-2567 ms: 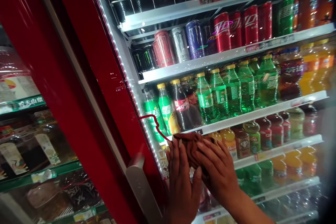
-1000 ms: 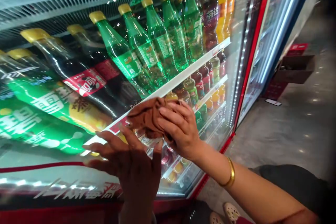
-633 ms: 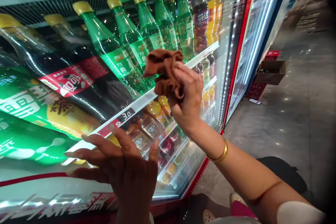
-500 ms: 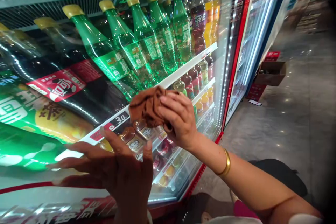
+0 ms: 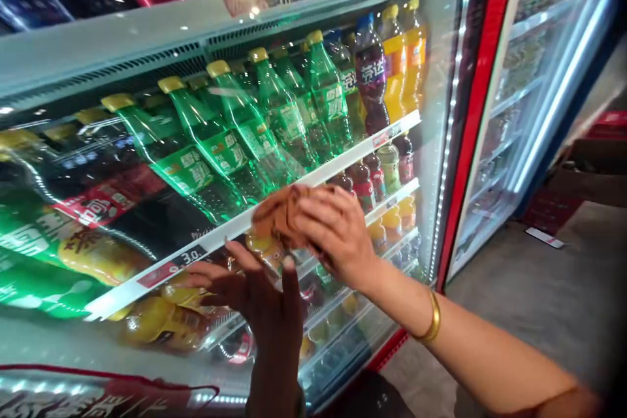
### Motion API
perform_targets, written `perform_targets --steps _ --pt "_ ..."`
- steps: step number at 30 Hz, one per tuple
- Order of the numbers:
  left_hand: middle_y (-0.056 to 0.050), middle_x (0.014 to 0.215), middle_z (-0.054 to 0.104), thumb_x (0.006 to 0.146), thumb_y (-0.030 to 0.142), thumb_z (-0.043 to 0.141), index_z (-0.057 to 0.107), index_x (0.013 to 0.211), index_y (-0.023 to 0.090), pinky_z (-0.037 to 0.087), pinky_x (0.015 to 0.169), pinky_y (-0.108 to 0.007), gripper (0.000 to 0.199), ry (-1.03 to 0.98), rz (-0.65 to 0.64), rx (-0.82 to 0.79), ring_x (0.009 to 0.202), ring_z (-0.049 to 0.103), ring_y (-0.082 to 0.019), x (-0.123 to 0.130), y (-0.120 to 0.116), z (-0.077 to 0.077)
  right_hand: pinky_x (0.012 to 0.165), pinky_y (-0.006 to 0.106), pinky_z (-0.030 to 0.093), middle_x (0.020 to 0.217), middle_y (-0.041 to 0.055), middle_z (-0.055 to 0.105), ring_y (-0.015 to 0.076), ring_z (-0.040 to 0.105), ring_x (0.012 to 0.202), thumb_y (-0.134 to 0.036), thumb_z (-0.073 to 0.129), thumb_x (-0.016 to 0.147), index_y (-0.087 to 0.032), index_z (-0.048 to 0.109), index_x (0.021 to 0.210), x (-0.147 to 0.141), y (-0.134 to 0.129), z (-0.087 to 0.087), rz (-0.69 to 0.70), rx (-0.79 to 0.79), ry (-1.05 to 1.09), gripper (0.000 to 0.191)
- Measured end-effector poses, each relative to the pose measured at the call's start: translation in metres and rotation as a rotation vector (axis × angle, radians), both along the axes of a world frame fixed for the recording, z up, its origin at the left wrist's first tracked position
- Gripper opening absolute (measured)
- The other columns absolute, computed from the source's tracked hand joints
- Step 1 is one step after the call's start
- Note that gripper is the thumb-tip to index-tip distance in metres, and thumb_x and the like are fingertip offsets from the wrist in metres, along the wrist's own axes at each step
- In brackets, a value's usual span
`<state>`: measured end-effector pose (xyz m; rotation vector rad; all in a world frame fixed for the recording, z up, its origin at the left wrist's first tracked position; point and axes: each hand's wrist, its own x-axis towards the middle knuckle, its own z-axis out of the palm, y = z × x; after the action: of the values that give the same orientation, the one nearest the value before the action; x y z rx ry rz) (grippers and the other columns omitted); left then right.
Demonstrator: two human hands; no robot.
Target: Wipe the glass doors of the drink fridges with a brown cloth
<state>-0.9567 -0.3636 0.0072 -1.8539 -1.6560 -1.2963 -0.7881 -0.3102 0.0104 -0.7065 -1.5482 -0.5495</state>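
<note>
In the head view, my right hand (image 5: 337, 228), with a gold bangle on its wrist, is wrapped round a crumpled brown cloth (image 5: 274, 215) held against the glass door of a lit drinks cooler. Lower and to the left, my left hand (image 5: 259, 290) is in shadow, its fingers spread and nothing in it. Behind the glass, green bottles with yellow caps (image 5: 235, 150) stand on a white-edged shelf (image 5: 313, 176), beside dark cola bottles (image 5: 112, 202) on the left. Whether my left fingertips touch the glass cannot be made out.
Purple and orange bottles (image 5: 375, 78) stand at the shelf's right end. A red door frame (image 5: 482, 91) runs along the cooler's right side, with a second lit cooler (image 5: 514, 85) beyond it. Cardboard boxes (image 5: 588, 179) sit on the grey floor at the right.
The view has shifted, so an upper shelf of red and dark drinks now shows at the top. My right hand still grips the cloth, and my left hand is closer to it.
</note>
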Motion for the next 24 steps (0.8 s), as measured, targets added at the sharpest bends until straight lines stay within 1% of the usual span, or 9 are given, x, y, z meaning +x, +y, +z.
perform_targets --steps 3,5,8,10,12,14,17,20,24 --pt "-0.013 0.173 -0.033 0.106 0.058 0.038 0.000 0.170 0.023 -0.017 0.124 -0.069 0.082 -0.059 0.071 -0.026 0.158 -0.031 -0.038 0.023 0.003 -0.004 0.130 0.050 0.033 0.131 -0.0021 0.072 0.0197 0.056 0.136 -0.021 0.060 0.099 -0.031 0.061 0.132 0.034 0.004 -0.037 0.020 -0.005 -0.117 0.035" --pt "-0.012 0.173 -0.034 0.106 0.058 0.037 -0.001 0.170 0.025 -0.016 0.125 -0.068 0.082 -0.089 0.100 -0.062 0.158 -0.031 -0.036 0.035 0.005 -0.008 0.128 0.055 0.033 0.133 0.0019 0.070 0.0224 0.058 0.134 -0.018 0.062 0.096 -0.030 0.060 0.135 0.063 0.016 -0.041 0.000 -0.050 -0.013 0.041" --pt "-0.012 0.170 -0.040 0.107 0.055 0.040 -0.006 0.169 0.027 -0.017 0.123 -0.071 0.082 -0.106 0.135 -0.105 0.155 -0.037 -0.036 0.048 0.010 -0.011 0.121 0.059 0.041 0.140 0.0070 0.064 0.0272 0.058 0.134 -0.015 0.065 0.091 -0.031 0.055 0.143 0.087 0.035 -0.014 -0.039 -0.046 0.227 0.055" --pt "-0.011 0.167 -0.044 0.107 0.050 0.042 -0.010 0.169 0.029 -0.017 0.121 -0.075 0.083 -0.085 0.153 -0.098 0.153 -0.040 -0.038 0.052 0.013 -0.013 0.119 0.057 0.045 0.142 0.0078 0.062 0.0280 0.056 0.136 -0.014 0.065 0.089 -0.031 0.055 0.144 0.082 0.040 0.008 -0.028 -0.020 0.289 0.058" --pt "-0.011 0.166 -0.046 0.107 0.044 0.044 -0.013 0.167 0.032 -0.015 0.120 -0.078 0.084 -0.049 0.155 -0.077 0.153 -0.040 -0.039 0.053 0.017 -0.015 0.121 0.055 0.044 0.141 0.0069 0.064 0.0270 0.054 0.139 -0.015 0.064 0.091 -0.030 0.056 0.142 0.069 0.037 0.013 0.016 -0.001 0.218 0.053" --pt "-0.009 0.165 -0.047 0.106 0.040 0.049 -0.015 0.166 0.036 -0.014 0.118 -0.080 0.088 -0.014 0.149 -0.053 0.153 -0.040 -0.041 0.050 0.019 -0.020 0.126 0.054 0.039 0.135 0.0035 0.069 0.0242 0.053 0.139 -0.016 0.061 0.094 -0.029 0.059 0.137 0.058 0.029 -0.005 0.076 0.032 0.065 0.044" --pt "-0.007 0.167 -0.045 0.103 0.037 0.058 -0.012 0.166 0.041 -0.015 0.115 -0.083 0.095 0.033 0.149 0.006 0.152 -0.039 -0.043 0.046 0.025 -0.028 0.131 0.052 0.032 0.126 -0.0003 0.073 0.0209 0.056 0.136 -0.016 0.061 0.095 -0.029 0.064 0.129 0.066 0.020 -0.055 0.110 0.023 -0.110 0.036" --pt "-0.007 0.168 -0.043 0.102 0.035 0.059 -0.006 0.167 0.039 -0.014 0.114 -0.085 0.092 0.080 0.172 0.082 0.154 -0.035 -0.047 0.049 0.031 -0.033 0.126 0.059 0.037 0.131 0.0045 0.069 0.0244 0.059 0.134 -0.016 0.063 0.092 -0.030 0.063 0.133 0.099 0.026 -0.080 0.030 -0.113 -0.007 0.044" --pt "-0.010 0.169 -0.040 0.096 0.030 0.068 -0.001 0.169 0.036 -0.009 0.114 -0.088 0.100 0.092 0.222 0.160 0.155 -0.030 -0.052 0.054 0.037 -0.035 0.110 0.060 0.052 0.142 0.0112 0.060 0.0312 0.059 0.132 -0.022 0.071 0.086 -0.032 0.057 0.144 0.113 0.042 -0.034 -0.127 -0.083 0.271 0.060"
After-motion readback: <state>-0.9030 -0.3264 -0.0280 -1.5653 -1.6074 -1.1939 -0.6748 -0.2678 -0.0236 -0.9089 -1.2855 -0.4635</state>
